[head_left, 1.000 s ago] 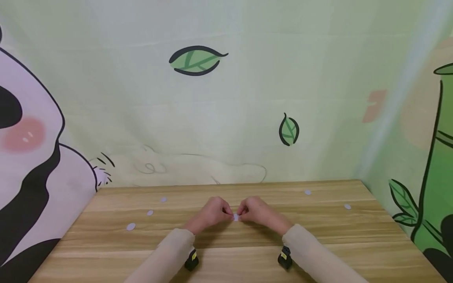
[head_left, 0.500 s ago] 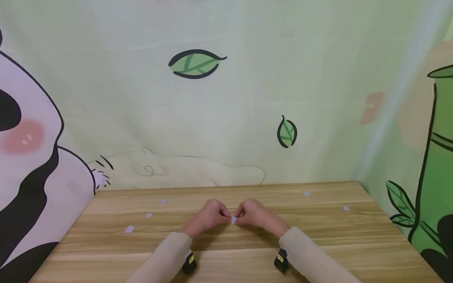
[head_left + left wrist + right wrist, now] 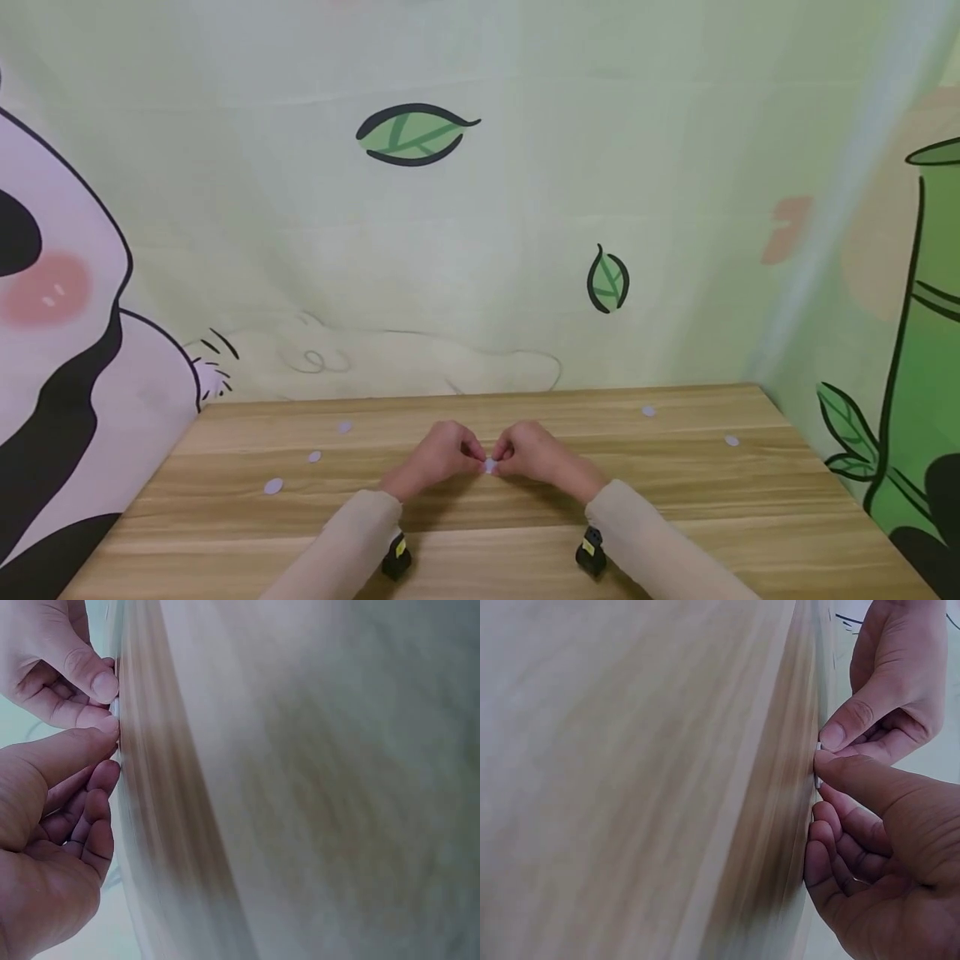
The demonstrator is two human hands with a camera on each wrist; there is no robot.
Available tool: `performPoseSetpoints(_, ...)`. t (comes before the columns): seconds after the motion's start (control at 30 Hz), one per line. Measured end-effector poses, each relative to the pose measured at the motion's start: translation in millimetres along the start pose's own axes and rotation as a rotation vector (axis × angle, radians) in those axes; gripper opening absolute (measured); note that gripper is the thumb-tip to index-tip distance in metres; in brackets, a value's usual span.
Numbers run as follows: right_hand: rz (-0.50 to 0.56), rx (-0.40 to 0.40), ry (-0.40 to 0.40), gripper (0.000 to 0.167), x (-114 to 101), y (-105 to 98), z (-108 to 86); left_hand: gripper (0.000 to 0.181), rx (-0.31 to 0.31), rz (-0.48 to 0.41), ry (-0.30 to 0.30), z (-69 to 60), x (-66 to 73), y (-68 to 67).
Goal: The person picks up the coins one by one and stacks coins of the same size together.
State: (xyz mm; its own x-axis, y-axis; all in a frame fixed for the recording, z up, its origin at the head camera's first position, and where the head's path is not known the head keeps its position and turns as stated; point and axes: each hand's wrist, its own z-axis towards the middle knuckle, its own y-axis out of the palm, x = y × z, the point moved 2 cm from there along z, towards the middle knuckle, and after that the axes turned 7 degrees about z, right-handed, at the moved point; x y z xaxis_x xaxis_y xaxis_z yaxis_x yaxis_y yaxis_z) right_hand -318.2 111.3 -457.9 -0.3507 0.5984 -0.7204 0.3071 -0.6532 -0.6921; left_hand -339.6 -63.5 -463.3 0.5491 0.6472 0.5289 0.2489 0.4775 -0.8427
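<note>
Between my two hands, near the middle of the wooden table [image 3: 495, 546], is a small pale round disc [image 3: 490, 466]. My left hand [image 3: 441, 452] pinches its left side with thumb and forefinger. From the opposite side my right hand [image 3: 534, 452] pinches it the same way. In the right wrist view only a thin white edge of the disc [image 3: 818, 747] shows between the fingertips; the fingers hide most of it. Both wrist views show the remaining fingers curled loosely. Whether the disc touches the tabletop, I cannot tell.
To the left lie three similar discs, a front one [image 3: 273, 486], a middle one [image 3: 315, 457] and a far one [image 3: 345, 427]. On the right are two more, one farther back [image 3: 648, 411] and one nearer the side [image 3: 732, 440]. A printed cloth backdrop [image 3: 480, 250] stands behind the table.
The whole head view has shifted slightly. Both hands appear a little farther left in it, still pinching the disc. The other discs have kept their places on the table.
</note>
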Motion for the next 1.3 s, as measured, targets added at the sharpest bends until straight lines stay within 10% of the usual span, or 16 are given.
performPoseSetpoints(1.3,0.024,0.007,0.014,0.007,-1.6,7.0,6.2,0.005,-0.062,0.004,-0.023,-2.1,-6.9,-5.2)
